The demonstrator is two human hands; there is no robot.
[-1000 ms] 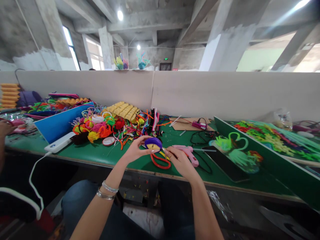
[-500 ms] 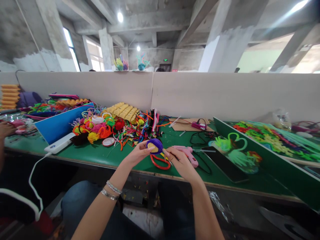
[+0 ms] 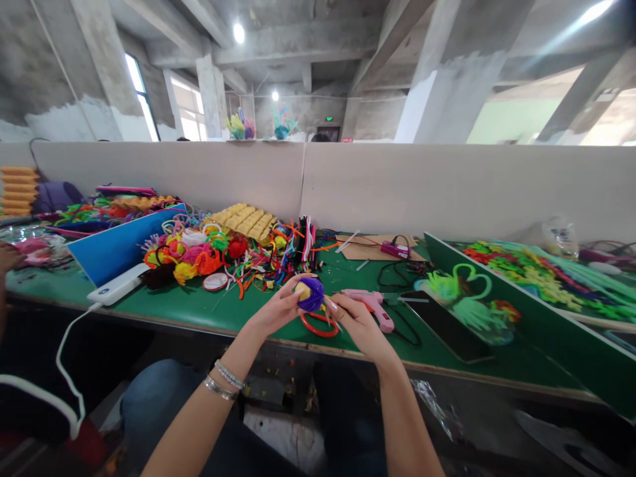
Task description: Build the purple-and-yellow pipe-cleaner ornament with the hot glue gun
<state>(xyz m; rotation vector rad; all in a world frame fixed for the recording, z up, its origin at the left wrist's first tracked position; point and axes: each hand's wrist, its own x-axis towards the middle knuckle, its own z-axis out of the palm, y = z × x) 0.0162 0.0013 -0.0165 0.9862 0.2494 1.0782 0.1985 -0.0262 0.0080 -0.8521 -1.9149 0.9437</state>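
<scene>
My left hand (image 3: 275,310) pinches a small purple pipe-cleaner ball with a yellow patch (image 3: 310,293) just above the front of the green table (image 3: 199,308). My right hand (image 3: 355,323) is closed beside the ball, its fingertips touching the ball's right side and gripping a thin yellow stem. A red pipe-cleaner loop (image 3: 318,324) lies on the table right under both hands. A pink glue gun (image 3: 372,305) rests just behind my right hand.
A heap of coloured pipe cleaners (image 3: 228,252) fills the table behind my hands. A blue board (image 3: 116,245) and a white power bank (image 3: 116,285) lie to the left, a dark phone (image 3: 447,324) and green board (image 3: 521,318) to the right. Another person's hand (image 3: 7,258) shows at far left.
The purple piece has been turned and pressed from a flat disc into a rounder ball, and it has come down slightly toward the table. My right fingers have closed in against it.
</scene>
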